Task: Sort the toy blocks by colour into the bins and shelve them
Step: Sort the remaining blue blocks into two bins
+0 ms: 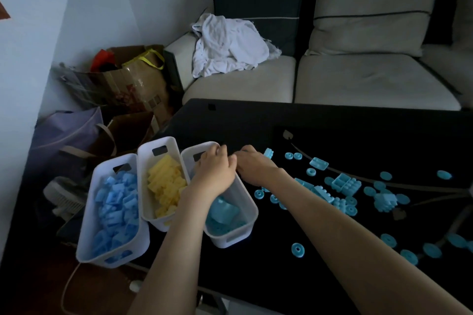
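Note:
Three white bins stand side by side at the left end of a black table (256,120). The left bin (87,225) holds blue blocks, the middle bin (144,161) holds yellow blocks, and the right bin (243,202) holds light turquoise blocks. My left hand (213,170) hovers over the far end of the right bin with its fingers curled; what it holds is hidden. My right hand (252,165) lies just right of that bin's rim, fingers curled down on the table next to a turquoise block (268,154). Several loose turquoise blocks and rings (345,184) lie scattered to the right.
A light sofa (358,79) with a dark cushion and a crumpled white cloth (227,46) runs behind the table. Paper bags (133,84) and a purple bag (64,133) crowd the floor at the left, beside a small fan (64,199). One ring (298,250) lies near the table's front.

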{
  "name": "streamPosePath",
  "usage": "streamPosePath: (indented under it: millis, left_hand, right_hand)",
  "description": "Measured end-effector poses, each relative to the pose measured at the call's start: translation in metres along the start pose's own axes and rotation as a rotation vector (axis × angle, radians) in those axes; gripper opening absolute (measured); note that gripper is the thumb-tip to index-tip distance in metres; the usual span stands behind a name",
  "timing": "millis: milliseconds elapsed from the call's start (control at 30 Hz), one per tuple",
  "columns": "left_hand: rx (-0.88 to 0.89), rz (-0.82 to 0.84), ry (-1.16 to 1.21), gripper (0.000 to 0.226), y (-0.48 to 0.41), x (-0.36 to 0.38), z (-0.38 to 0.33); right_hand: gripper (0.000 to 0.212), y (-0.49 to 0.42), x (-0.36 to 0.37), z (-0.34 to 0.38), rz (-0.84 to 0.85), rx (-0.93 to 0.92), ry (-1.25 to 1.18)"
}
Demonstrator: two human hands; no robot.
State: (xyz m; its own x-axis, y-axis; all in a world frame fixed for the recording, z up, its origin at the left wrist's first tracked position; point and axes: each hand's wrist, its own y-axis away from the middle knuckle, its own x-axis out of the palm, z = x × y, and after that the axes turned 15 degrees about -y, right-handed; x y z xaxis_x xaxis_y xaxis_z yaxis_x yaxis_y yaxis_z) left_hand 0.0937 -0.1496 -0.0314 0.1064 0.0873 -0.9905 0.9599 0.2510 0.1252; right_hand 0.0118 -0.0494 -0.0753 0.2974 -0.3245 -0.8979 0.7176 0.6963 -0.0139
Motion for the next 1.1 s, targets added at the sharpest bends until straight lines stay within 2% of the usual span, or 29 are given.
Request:
streamPosePath:
  millis: [100, 300, 433, 533, 600, 667, 767, 967, 1033, 1100]
  left_hand:
    - [0.022, 0.001, 0.040, 0.047, 0.000, 0.000, -0.003]
    - [0.077, -0.116, -0.050, 0.048, 0.015, 0.001, -0.010]
    - [-0.003, -0.182, -0.009, 0.054, 0.034, -0.004, 0.002]
    - [-0.100, -0.247, 0.106, 0.052, 0.055, -0.005, 0.009]
    - [-0.220, -0.231, 0.039, 0.048, 0.070, -0.006, 0.006]
    - [-0.263, -0.191, -0.115, 0.041, 0.082, -0.007, 0.001]
    - [-0.214, -0.216, -0.179, 0.035, 0.091, -0.004, -0.001]
    - [-0.144, -0.278, -0.094, 0.044, 0.083, 0.013, 0.011]
    - [-0.127, -0.284, -0.080, 0.042, 0.081, 0.015, 0.013]
    - [-0.124, -0.299, -0.075, 0.042, 0.080, 0.015, 0.011]
  right_hand:
    - [0.038, 0.019, -0.004, -0.014, 0.001, -0.043, 0.007]
    - [0.036, 0.051, -0.008, -0.030, -0.077, 0.074, 0.201]
    - [0.036, 0.054, -0.011, -0.030, 0.018, 0.208, 0.145]
    - [0.031, 0.055, -0.011, -0.028, -0.030, 0.292, 0.077]
    - [0.029, 0.056, -0.011, -0.025, -0.083, 0.317, 0.055]
    - [0.032, 0.057, -0.012, -0.024, -0.103, 0.339, 0.052]
    - [0.032, 0.058, -0.012, -0.023, -0.074, 0.349, 0.086]
    - [0.030, 0.063, -0.013, -0.030, -0.098, 0.303, 0.112]
    - [0.031, 0.064, -0.016, -0.031, -0.230, 0.260, 0.005]
    - [0.030, 0.066, -0.025, -0.019, -0.458, 0.178, -0.155]
